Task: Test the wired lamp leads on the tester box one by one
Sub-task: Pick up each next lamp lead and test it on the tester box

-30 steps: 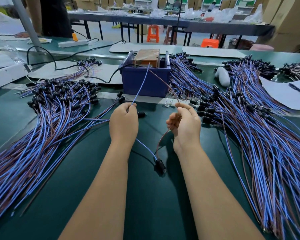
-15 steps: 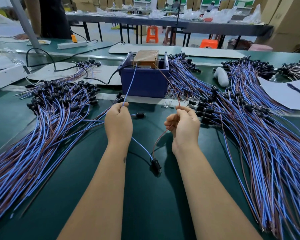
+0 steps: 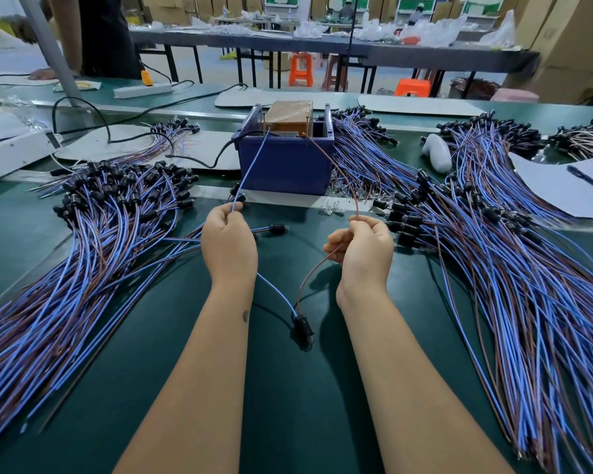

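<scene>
A blue tester box (image 3: pixel 285 165) with a brown block (image 3: pixel 290 116) inside stands at the middle of the green bench. My left hand (image 3: pixel 228 246) pinches a blue wire (image 3: pixel 252 165) whose tip reaches the box's left top edge. My right hand (image 3: pixel 363 249) pinches a brown wire (image 3: pixel 339 169) that arcs up to the box's right top edge. Both wires run back under my hands to one black lamp holder (image 3: pixel 303 328) lying on the bench between my forearms.
A big pile of blue-and-brown leads (image 3: pixel 93 241) with black holders lies on the left, a larger one (image 3: pixel 514 268) on the right. A black power cord (image 3: pixel 199 162) enters the box. A white object (image 3: pixel 435 153), papers and a pen (image 3: pixel 586 179) sit far right. A person stands far left.
Both hands stay in about the same place. The blue wire tip has swung left along the box top and the brown wire tip now rests at the right top edge.
</scene>
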A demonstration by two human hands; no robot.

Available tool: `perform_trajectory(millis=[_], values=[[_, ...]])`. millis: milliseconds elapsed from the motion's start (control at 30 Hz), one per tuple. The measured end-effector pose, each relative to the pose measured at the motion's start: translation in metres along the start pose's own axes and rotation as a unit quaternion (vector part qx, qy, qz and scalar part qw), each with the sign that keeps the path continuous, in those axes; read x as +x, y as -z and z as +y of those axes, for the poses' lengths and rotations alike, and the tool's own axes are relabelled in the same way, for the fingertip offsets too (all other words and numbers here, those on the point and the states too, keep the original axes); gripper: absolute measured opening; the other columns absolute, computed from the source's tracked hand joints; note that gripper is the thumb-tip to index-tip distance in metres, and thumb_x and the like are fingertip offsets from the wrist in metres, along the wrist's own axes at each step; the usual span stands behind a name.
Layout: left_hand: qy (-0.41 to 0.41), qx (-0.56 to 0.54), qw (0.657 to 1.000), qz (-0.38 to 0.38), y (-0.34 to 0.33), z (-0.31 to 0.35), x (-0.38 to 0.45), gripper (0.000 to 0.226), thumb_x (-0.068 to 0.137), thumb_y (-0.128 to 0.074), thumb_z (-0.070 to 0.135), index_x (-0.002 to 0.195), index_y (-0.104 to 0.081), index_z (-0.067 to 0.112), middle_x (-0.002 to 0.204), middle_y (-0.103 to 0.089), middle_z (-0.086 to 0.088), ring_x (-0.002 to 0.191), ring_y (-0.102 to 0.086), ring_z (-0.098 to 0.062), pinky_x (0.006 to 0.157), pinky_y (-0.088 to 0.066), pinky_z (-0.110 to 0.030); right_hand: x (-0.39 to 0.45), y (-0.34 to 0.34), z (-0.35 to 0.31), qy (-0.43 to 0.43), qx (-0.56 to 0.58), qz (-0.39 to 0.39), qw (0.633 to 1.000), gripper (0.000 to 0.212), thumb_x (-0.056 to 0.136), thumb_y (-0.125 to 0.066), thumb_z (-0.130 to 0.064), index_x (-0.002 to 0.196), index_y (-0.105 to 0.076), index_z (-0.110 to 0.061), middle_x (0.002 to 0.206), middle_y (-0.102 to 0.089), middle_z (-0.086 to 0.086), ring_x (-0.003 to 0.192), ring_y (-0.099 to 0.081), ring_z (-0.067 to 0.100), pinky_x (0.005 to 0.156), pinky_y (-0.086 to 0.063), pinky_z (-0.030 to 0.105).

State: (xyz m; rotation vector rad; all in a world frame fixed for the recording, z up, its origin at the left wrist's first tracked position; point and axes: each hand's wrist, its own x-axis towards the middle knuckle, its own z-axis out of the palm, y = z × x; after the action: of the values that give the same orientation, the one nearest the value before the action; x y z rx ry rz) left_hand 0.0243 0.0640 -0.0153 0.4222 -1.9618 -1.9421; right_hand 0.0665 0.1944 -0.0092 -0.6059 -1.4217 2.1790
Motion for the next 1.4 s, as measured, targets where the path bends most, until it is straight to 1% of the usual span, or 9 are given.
perform_trajectory(millis=[300,533,833,933,1067,1200,1267,1333,1400], values=[[0.016,-0.040,0.999,0.028,0.0018,0.0002,0.0009,0.031,0.092,-0.037,0.009,0.103,-0.064,0.020,0.057,-0.039,0.010,0.041,-0.031,-0.004,0.044,-0.027,-0.022,-0.0019,0.0000,-0.0008,0.000,0.000,0.001,1.000,0.016,0.096,-0.040,-0.005,0.092,-0.051,-0.016,0.048,-0.058,-0.002,0.041,-0.052,0.013,0.042,-0.042,0.018],[0.020,-0.062,0.997,0.048,0.0028,0.0016,0.0013,0.031,0.091,-0.037,0.006,0.098,-0.064,0.018,0.057,-0.038,0.008,0.038,-0.030,-0.004,0.038,-0.026,-0.017,-0.0033,-0.0004,-0.0018,0.001,-0.001,0.002,1.000,0.015,0.096,-0.040,-0.005,0.092,-0.051,-0.015,0.048,-0.058,-0.002,0.041,-0.052,0.013,0.042,-0.042,0.019],[0.035,-0.074,0.995,0.054,0.0038,0.0045,-0.0006,0.033,0.092,-0.035,0.007,0.089,-0.063,0.024,0.056,-0.038,0.008,0.039,-0.028,-0.004,0.036,-0.025,-0.016,-0.0050,-0.0010,-0.0024,0.001,-0.003,0.007,1.000,0.017,0.094,-0.040,-0.004,0.092,-0.051,-0.016,0.048,-0.058,-0.003,0.042,-0.052,0.014,0.044,-0.044,0.020],[0.038,-0.077,0.995,0.056,0.0046,0.0057,-0.0006,0.033,0.092,-0.035,0.007,0.090,-0.063,0.024,0.057,-0.039,0.007,0.043,-0.029,-0.007,0.037,-0.025,-0.017,-0.0054,-0.0014,-0.0022,0.005,-0.006,0.006,1.000,0.018,0.093,-0.039,-0.003,0.093,-0.051,-0.017,0.048,-0.058,-0.003,0.043,-0.052,0.014,0.047,-0.045,0.023],[0.035,-0.072,0.995,0.053,0.0053,0.0055,-0.0012,0.033,0.093,-0.035,0.007,0.091,-0.063,0.024,0.056,-0.037,0.008,0.043,-0.028,-0.006,0.038,-0.025,-0.018,-0.0056,-0.0012,-0.0027,0.006,-0.011,0.006,1.000,0.018,0.094,-0.039,-0.003,0.094,-0.052,-0.016,0.048,-0.058,-0.003,0.043,-0.052,0.013,0.044,-0.045,0.021],[0.031,-0.072,0.995,0.056,0.0051,0.0056,-0.0014,0.034,0.093,-0.036,0.007,0.090,-0.064,0.026,0.057,-0.037,0.008,0.043,-0.028,-0.006,0.037,-0.025,-0.017,-0.0052,-0.0010,-0.0024,0.008,-0.010,0.009,1.000,0.018,0.094,-0.039,-0.003,0.093,-0.052,-0.016,0.047,-0.058,-0.003,0.043,-0.053,0.013,0.045,-0.046,0.021],[0.032,-0.072,0.995,0.059,0.0050,0.0055,-0.0015,0.033,0.093,-0.036,0.007,0.094,-0.065,0.024,0.058,-0.038,0.008,0.043,-0.029,-0.006,0.037,-0.025,-0.016,-0.0050,-0.0009,-0.0023,0.008,-0.008,0.010,1.000,0.018,0.094,-0.039,-0.004,0.093,-0.052,-0.017,0.047,-0.058,-0.003,0.043,-0.053,0.013,0.045,-0.046,0.021],[0.032,-0.075,0.995,0.060,0.0046,0.0052,-0.0010,0.032,0.093,-0.037,0.008,0.097,-0.066,0.021,0.058,-0.038,0.008,0.044,-0.029,-0.007,0.040,-0.027,-0.018,-0.0048,-0.0010,-0.0019,0.007,-0.006,0.009,1.000,0.017,0.094,-0.040,-0.004,0.093,-0.052,-0.016,0.048,-0.058,-0.003,0.042,-0.053,0.014,0.045,-0.045,0.021],[0.025,-0.105,0.993,0.036,0.0041,0.0058,-0.0014,0.030,0.094,-0.038,0.007,0.097,-0.066,0.018,0.055,-0.037,0.010,0.045,-0.029,-0.007,0.044,-0.027,-0.020,-0.0054,-0.0014,-0.0013,0.013,-0.006,0.003,1.000,0.017,0.094,-0.040,-0.004,0.093,-0.052,-0.016,0.048,-0.057,-0.002,0.042,-0.051,0.014,0.042,-0.042,0.019]])
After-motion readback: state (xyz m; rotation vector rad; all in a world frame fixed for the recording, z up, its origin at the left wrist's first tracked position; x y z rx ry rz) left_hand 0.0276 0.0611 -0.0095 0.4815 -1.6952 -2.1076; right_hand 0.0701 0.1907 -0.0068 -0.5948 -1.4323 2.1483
